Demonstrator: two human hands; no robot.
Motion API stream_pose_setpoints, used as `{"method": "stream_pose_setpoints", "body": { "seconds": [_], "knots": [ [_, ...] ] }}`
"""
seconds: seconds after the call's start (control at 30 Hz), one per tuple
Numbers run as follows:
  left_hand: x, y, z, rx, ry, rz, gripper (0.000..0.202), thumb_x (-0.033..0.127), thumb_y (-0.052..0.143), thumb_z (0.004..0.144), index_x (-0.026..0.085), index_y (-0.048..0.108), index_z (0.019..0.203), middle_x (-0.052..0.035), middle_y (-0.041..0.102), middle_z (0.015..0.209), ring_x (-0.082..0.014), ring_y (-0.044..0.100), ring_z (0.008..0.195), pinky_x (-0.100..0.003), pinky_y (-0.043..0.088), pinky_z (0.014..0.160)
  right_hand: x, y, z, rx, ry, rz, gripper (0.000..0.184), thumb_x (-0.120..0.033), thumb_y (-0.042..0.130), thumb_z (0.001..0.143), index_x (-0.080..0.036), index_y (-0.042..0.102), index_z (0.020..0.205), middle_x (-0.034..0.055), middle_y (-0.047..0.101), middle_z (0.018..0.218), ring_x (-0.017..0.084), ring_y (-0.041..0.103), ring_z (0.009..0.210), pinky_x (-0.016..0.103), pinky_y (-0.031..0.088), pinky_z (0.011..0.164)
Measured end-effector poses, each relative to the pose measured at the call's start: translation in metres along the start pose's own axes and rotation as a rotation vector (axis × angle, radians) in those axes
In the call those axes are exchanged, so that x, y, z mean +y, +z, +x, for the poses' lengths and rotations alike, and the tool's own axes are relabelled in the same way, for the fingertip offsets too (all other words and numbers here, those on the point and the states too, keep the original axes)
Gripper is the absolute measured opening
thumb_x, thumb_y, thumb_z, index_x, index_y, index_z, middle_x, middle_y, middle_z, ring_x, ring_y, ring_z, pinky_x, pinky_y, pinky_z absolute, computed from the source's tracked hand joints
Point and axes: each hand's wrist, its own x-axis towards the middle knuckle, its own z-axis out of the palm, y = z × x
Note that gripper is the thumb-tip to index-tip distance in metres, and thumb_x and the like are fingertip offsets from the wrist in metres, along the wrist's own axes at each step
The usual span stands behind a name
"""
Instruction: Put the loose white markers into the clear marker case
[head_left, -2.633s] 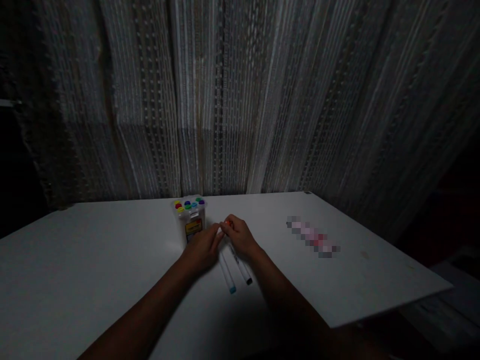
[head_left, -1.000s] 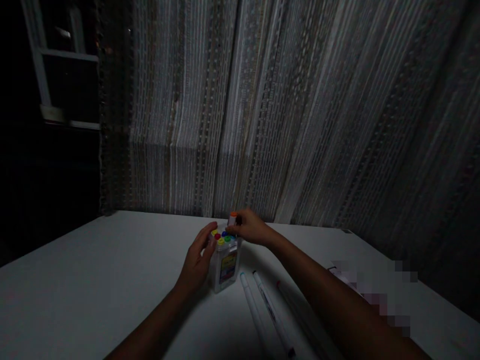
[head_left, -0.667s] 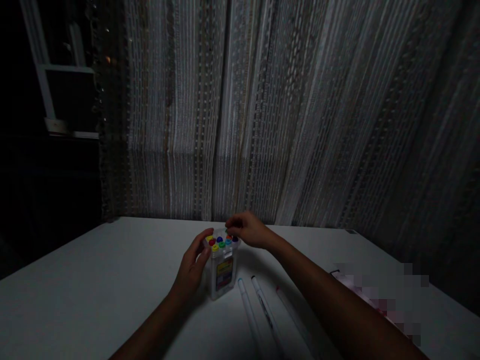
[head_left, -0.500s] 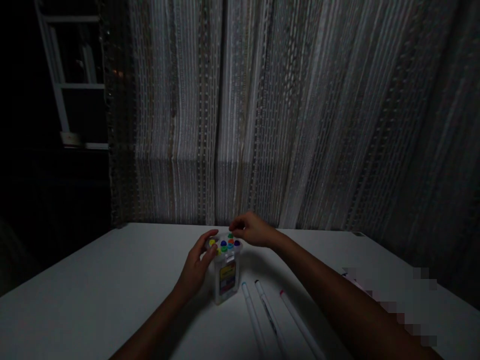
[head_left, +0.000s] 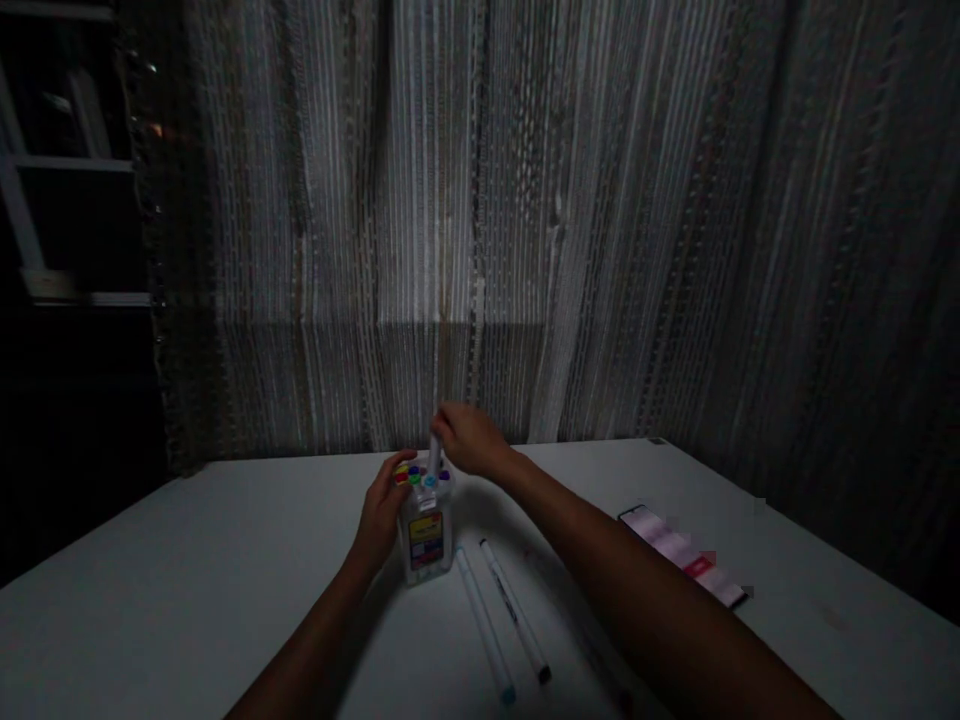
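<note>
A clear plastic marker case [head_left: 427, 575] stands upright on the white table, with a yellow label on its front and several colored marker ends showing at the top. My left hand [head_left: 381, 510] is wrapped round its left side near the rim. Above the case, my right hand [head_left: 469, 437] grips a white marker [head_left: 434, 458] that stands upright, its lower end among the other markers. In front of the case lie a marker with light-blue ends [head_left: 486, 630] and a marker with black ends [head_left: 516, 612]. My right forearm hides part of the table.
A phone [head_left: 675, 553] with a pinkish lit screen lies on the table [head_left: 262, 530] to the right, partly behind my right forearm. A striped curtain [head_left: 480, 250] hangs behind the table's far edge. Dark shelving or a window frame shows at the left.
My right hand has lifted a white marker partway out of the case's top. The view has turned right, so more of the phone shows, and the pink-ended marker is now mostly hidden.
</note>
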Motion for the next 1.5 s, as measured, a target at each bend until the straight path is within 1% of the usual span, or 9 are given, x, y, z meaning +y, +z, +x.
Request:
{"method": "stream_pose_setpoints", "body": {
  "seconds": [0.17, 0.3, 0.47, 0.67, 0.77, 0.97, 1.1, 1.3, 1.5],
  "knots": [
    [0.005, 0.008, -0.019, 0.084, -0.068, -0.118, 0.047, 0.045, 0.049, 0.073, 0.017, 0.047, 0.111, -0.0052, 0.060, 0.097, -0.0201, 0.059, 0.084, -0.030, 0.048, 0.072, 0.028, -0.051, -0.011, 0.500, 0.063, 0.505, 0.018, -0.031, 0.041, 0.081, -0.017, 0.049, 0.073, -0.0025, 0.051, 0.059, 0.010, 0.050, 0.051, 0.021, 0.038, 0.050],
    [0.002, 0.004, -0.028, 0.075, -0.051, -0.137, 0.053, 0.048, 0.053, 0.073, 0.019, 0.042, 0.116, -0.0063, 0.057, 0.103, -0.0207, 0.058, 0.088, -0.031, 0.048, 0.075, 0.066, -0.054, -0.050, 0.608, 0.262, 0.681, 0.020, -0.038, 0.048, 0.072, -0.018, 0.048, 0.070, -0.0067, 0.045, 0.047, 0.009, 0.043, 0.037, 0.020, 0.033, 0.039],
    [-0.005, 0.000, -0.033, 0.023, -0.031, -0.086, 0.059, 0.050, 0.053, 0.074, 0.020, 0.037, 0.122, -0.0074, 0.058, 0.104, -0.0209, 0.059, 0.088, -0.033, 0.049, 0.076, 0.104, 0.005, -0.091, 0.415, 0.415, 0.365, 0.021, -0.029, 0.047, 0.070, -0.017, 0.049, 0.052, -0.0033, 0.046, 0.043, 0.010, 0.045, 0.044, 0.021, 0.031, 0.044],
    [-0.012, -0.001, -0.035, 0.034, 0.025, 0.002, 0.060, 0.049, 0.053, 0.075, 0.019, 0.036, 0.124, -0.0085, 0.055, 0.107, -0.0209, 0.058, 0.090, -0.033, 0.050, 0.076, 0.103, 0.065, -0.109, 0.049, 0.455, 0.118, 0.021, -0.032, 0.053, 0.074, -0.015, 0.063, 0.067, 0.0033, 0.062, 0.064, 0.012, 0.054, 0.061, 0.021, 0.035, 0.056],
    [-0.017, -0.003, -0.033, 0.037, 0.044, 0.031, 0.061, 0.049, 0.055, 0.074, 0.020, 0.036, 0.124, -0.0086, 0.054, 0.110, -0.0214, 0.056, 0.095, -0.036, 0.047, 0.082, 0.100, 0.063, -0.113, -0.076, 0.468, -0.014, 0.024, -0.036, 0.054, 0.076, -0.016, 0.065, 0.080, 0.0053, 0.066, 0.075, 0.013, 0.056, 0.068, 0.022, 0.036, 0.059],
    [-0.025, -0.004, -0.030, 0.046, 0.055, 0.039, 0.063, 0.049, 0.059, 0.070, 0.020, 0.038, 0.123, -0.0086, 0.053, 0.112, -0.0224, 0.055, 0.098, -0.040, 0.044, 0.088, 0.100, 0.020, -0.127, -0.418, 0.522, -0.247, 0.028, -0.041, 0.057, 0.070, -0.017, 0.066, 0.080, 0.0074, 0.067, 0.082, 0.018, 0.060, 0.075, 0.024, 0.036, 0.059],
    [-0.027, -0.004, -0.030, 0.042, 0.078, 0.026, 0.063, 0.048, 0.059, 0.071, 0.020, 0.037, 0.123, -0.0087, 0.054, 0.111, -0.0213, 0.056, 0.095, -0.038, 0.045, 0.086, 0.090, 0.022, -0.138, -0.626, 0.487, -0.361, 0.035, -0.039, 0.058, 0.064, -0.015, 0.066, 0.088, 0.0127, 0.067, 0.089, 0.023, 0.061, 0.081, 0.026, 0.038, 0.060],
    [-0.021, -0.005, -0.031, 0.019, 0.097, 0.083, 0.064, 0.049, 0.056, 0.073, 0.018, 0.035, 0.125, -0.0099, 0.054, 0.111, -0.0218, 0.056, 0.096, -0.038, 0.044, 0.087, 0.092, 0.046, -0.139, -0.581, 0.496, -0.347, 0.037, -0.040, 0.049, 0.073, -0.012, 0.065, 0.091, 0.0152, 0.066, 0.090, 0.022, 0.061, 0.082, 0.026, 0.038, 0.061],
    [-0.014, -0.005, -0.033, 0.003, 0.099, 0.127, 0.061, 0.050, 0.053, 0.075, 0.020, 0.034, 0.125, -0.0097, 0.053, 0.113, -0.0224, 0.054, 0.099, -0.039, 0.043, 0.089, 0.080, 0.039, -0.136, -0.389, 0.410, -0.217, 0.033, -0.042, 0.044, 0.079, -0.016, 0.065, 0.081, 0.0074, 0.067, 0.079, 0.015, 0.058, 0.072, 0.023, 0.034, 0.059]
  ]
}}
